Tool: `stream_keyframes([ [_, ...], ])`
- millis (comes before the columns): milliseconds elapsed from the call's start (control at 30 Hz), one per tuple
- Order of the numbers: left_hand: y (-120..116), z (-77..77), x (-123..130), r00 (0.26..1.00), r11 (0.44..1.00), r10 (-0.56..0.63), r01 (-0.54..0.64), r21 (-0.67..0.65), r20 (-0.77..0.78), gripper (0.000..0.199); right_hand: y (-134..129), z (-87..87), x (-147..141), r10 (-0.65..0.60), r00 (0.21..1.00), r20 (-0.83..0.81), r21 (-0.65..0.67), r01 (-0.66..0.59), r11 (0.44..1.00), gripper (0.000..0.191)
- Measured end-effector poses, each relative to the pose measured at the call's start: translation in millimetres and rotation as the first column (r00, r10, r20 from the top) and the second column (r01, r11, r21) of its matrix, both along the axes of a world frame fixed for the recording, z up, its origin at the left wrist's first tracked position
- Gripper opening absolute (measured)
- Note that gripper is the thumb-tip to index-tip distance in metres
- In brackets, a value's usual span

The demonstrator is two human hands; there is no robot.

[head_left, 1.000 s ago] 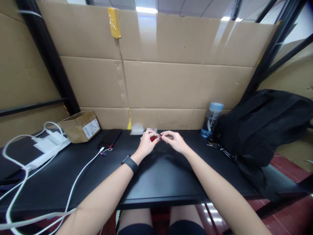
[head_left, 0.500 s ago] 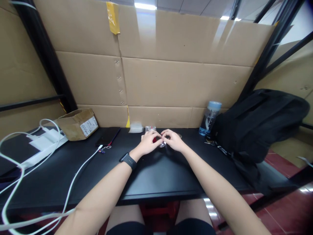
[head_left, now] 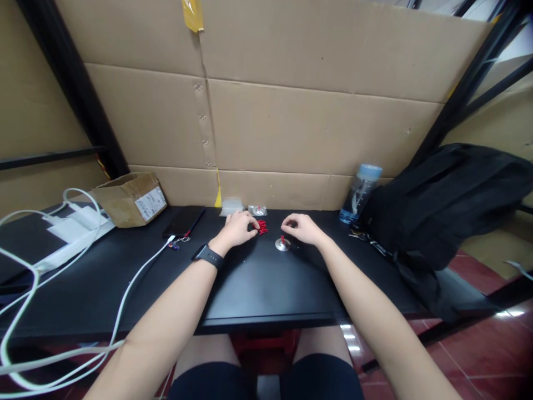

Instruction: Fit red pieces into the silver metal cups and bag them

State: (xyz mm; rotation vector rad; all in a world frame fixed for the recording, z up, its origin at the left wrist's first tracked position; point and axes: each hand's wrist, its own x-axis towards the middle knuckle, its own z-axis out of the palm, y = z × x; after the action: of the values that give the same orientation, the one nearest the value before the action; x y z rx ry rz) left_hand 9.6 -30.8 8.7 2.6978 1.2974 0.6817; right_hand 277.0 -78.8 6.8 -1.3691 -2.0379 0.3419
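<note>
Disc [head_left: 277, 246] set flat on the tabletop [head_left: 266, 294], near my right hand [head_left: 306, 229]; left hand [head_left: 237, 229] by the red pieces [head_left: 263, 226]; both half-curled, any hold I can't tell; handling it calls for a light pinch

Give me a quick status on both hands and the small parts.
Left hand at red pieces, grip unclear. Right hand beside silver disc, not holding it. Disc on tabletop, red tip up. Clear packet beyond red pieces.
</note>
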Motion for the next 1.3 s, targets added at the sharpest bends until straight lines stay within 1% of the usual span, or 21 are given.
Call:
stream_keyframes([
  [67, 3, -4.0, 0, 1.0, 1.0, -0.022, 0.022, 0.0, -0.013, 0.014, 3, -2.0, 9, -0.127, 0.991, 0.052, 0.05, 0.125, 0.991, 0.012],
  [100, 3, -5.8, 1, 0.999, 1.0, -0.029, 0.029, 0.003, -0.013, 0.016, 5, -3.3, 14, -0.185, 0.978, 0.092, 0.061, 0.18, 0.982, 0.016],
  [167, 3, -8.5, 5, 0.999, 0.999, -0.033, 0.033, 0.006, 0.001, 0.019, 7, -6.4, 23, -0.285, 0.939, 0.19, 0.04, 0.283, 0.958, 0.028],
  [233, 2, -10.4, 7, 0.999, 0.999, -0.036, 0.036, 0.0, 0.024, 0.02, 8, -9.3, 30, -0.343, 0.898, 0.276, -0.004, 0.358, 0.934, 0.037],
  [300, 2, -12.1, 9, 0.998, 0.999, -0.042, 0.042, -0.011, 0.038, 0.019, 9, -11.4, 34, -0.359, 0.879, 0.315, -0.041, 0.39, 0.92, 0.035],
  [400, 2, -14.6, 9, 0.999, 0.999, -0.036, 0.036, -0.011, 0.027, 0.017, 12, -13.5, 38, -0.369, 0.877, 0.307, -0.054, 0.403, 0.913, 0.031],
  [533, 2, -16.1, 10, 1.0, 1.0, -0.026, 0.026, 0.002, 0.016, 0.016, 16, -17.5, 45, -0.422, 0.872, 0.249, -0.061, 0.449, 0.892, 0.039],
  [667, -1, -16.8, 15, 1.0, 0.999, 0.004, -0.004, 0.032, 0.009, 0.017, 19, -22.3, 50, -0.432, 0.886, 0.17, -0.116, 0.454, 0.884, 0.039],
  [767, -3, -18.1, 19, 0.999, 0.998, 0.034, -0.034, 0.056, 0.006, 0.016, 19, -23.1, 50, -0.453, 0.88, 0.141, -0.109, 0.469, 0.876, 0.036],
  [900, -2, -20.1, 21, 0.999, 0.998, 0.027, -0.028, 0.058, 0.025, 0.015, 17, -20.7, 47, -0.461, 0.876, 0.139, -0.102, 0.476, 0.874, 0.033],
  [1033, -2, -18.6, 20, 0.998, 0.997, 0.02, -0.024, 0.073, 0.055, 0.014, 16, -18.6, 46, -0.472, 0.871, 0.138, -0.083, 0.485, 0.871, 0.039],
  [1100, -3, -15.7, 21, 0.994, 0.998, 0.026, -0.032, 0.055, 0.106, 0.012, 17, -18.2, 45, -0.467, 0.879, 0.096, -0.063, 0.474, 0.878, 0.044],
  [1167, -4, -12.5, 21, 0.983, 0.999, 0.031, -0.032, 0.002, 0.18, 0.011, 18, -17.9, 42, -0.431, 0.902, 0.002, -0.05, 0.43, 0.901, 0.046],
  [1233, -5, -10.3, 22, 0.956, 0.997, 0.035, -0.013, -0.078, 0.291, 0.011, 18, -17.4, 36, -0.35, 0.927, -0.132, -0.04, 0.348, 0.937, 0.046],
  [1300, -5, -9.8, 23, 0.906, 0.988, 0.027, 0.039, -0.147, 0.422, 0.012, 18, -16.8, 27, -0.242, 0.932, -0.27, -0.029, 0.244, 0.969, 0.047],
])
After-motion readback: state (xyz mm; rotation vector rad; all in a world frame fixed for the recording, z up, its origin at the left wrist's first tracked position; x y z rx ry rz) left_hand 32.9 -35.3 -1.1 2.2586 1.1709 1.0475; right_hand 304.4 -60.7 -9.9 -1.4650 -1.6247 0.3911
